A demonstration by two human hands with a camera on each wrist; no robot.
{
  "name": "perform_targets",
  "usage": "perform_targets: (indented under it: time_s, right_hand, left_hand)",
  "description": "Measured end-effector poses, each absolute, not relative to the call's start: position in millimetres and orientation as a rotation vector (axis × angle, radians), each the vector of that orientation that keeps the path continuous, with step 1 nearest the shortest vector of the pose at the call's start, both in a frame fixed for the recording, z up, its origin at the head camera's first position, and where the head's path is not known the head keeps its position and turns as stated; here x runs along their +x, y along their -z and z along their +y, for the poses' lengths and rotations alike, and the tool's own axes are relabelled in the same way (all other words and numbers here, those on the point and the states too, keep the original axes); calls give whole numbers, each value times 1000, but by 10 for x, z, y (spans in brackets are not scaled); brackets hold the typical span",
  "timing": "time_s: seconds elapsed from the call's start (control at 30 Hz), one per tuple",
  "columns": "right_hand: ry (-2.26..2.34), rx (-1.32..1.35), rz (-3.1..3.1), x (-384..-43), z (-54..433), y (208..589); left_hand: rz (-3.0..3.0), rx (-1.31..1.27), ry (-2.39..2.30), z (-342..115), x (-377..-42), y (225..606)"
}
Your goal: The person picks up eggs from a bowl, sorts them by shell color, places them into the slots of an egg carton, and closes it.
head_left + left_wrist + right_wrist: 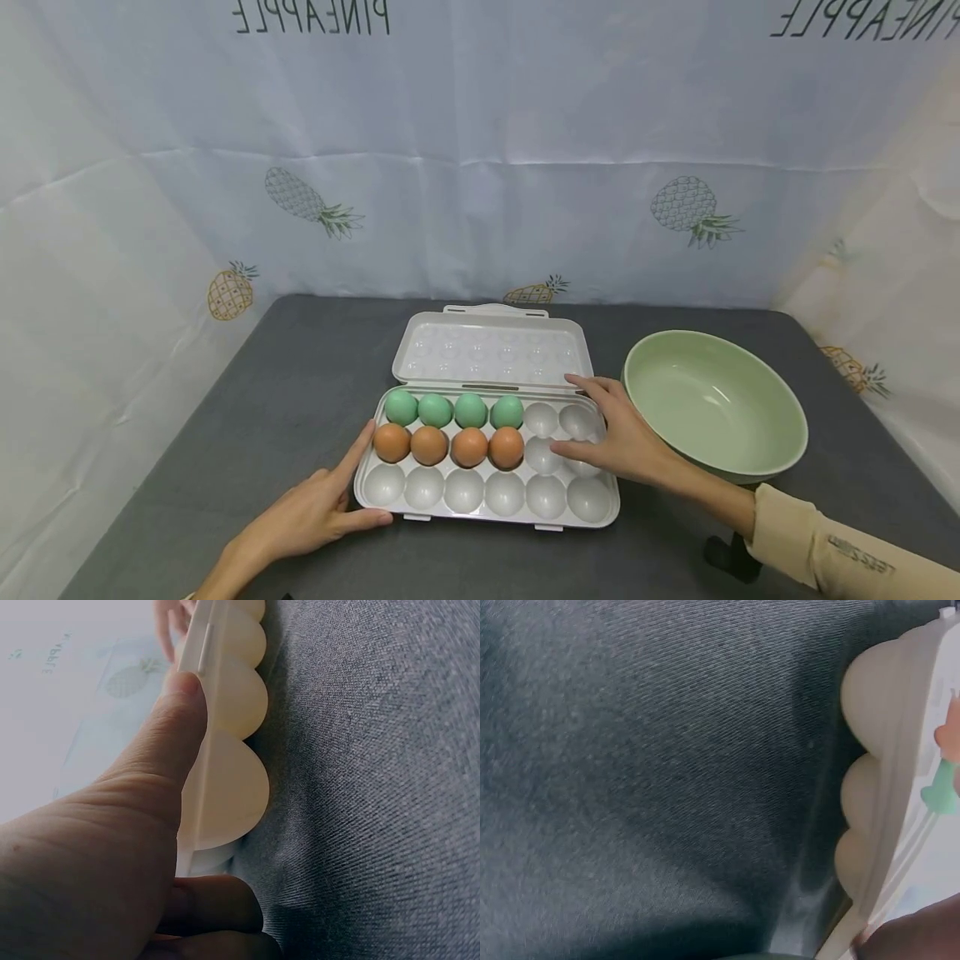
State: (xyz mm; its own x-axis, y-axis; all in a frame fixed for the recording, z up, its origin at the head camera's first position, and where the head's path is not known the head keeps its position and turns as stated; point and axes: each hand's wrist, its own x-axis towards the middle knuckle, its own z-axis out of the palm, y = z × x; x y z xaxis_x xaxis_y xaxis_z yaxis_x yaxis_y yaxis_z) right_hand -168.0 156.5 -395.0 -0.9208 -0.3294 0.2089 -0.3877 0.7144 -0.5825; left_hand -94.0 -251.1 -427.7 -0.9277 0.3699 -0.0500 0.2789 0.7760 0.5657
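A white plastic egg carton (517, 523) lies on the table with its lid (495, 354) folded back. Green eggs (470, 410) sit in its back row and brown eggs (469, 447) in the middle row, all toward the left. Along the front and right, bare cups (505, 493) show. My left hand (303, 512) touches the carton's front left corner, index finger along the side and thumb (169, 739) straight against the front rim. Over the bare cups at the right, my right hand (626, 429) spreads thumb and index finger, with nothing between them.
A large light green bowl (750, 400) stands right of the carton, beside my right forearm. Dark grey cloth covers the table (315, 367). Behind and at the sides hangs a pale curtain (480, 108) printed with pineapples. A small black object (735, 557) lies under the right sleeve.
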Motion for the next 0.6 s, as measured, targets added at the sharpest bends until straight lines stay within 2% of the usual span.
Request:
perform_targets:
  time_s: [0.13,0.37,0.6]
  right_hand:
    - [-1102,532,-2894,-1675,1590,3955]
    - [-1571,206,-3103,-1702,1630,4018]
    - [-1665,241,-3078,-1781,1694,4078]
  left_hand:
    - [2818,515,-855,-2516,-936,4277]
    - [2866,560,-861,-2510,-951,4274]
    - [2842,558,-906,-2503,-995,4245]
